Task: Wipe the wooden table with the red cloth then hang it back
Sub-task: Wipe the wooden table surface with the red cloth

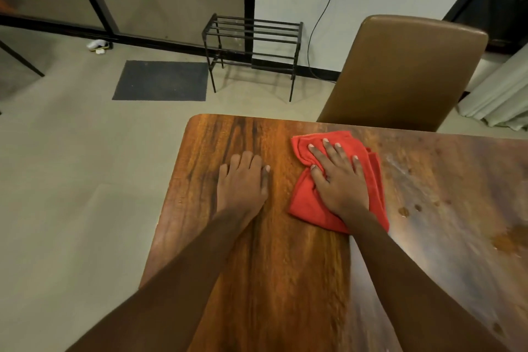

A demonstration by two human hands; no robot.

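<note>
The red cloth [307, 203] lies bunched on the wooden table [280, 280] near its far edge. My right hand [340, 177] presses flat on the cloth with fingers spread and straight. My left hand [243, 180] rests palm down on the bare wood to the left of the cloth, apart from it, with its fingers slightly bent at the tips. Several spots and smears mark the table surface to the right of the cloth.
A brown chair [405, 71] stands at the table's far edge, right of centre. On the floor beyond are a black metal rack [251, 46], a dark mat [161, 80] and a hanging cable [323, 17]. The table's left edge drops to the pale floor.
</note>
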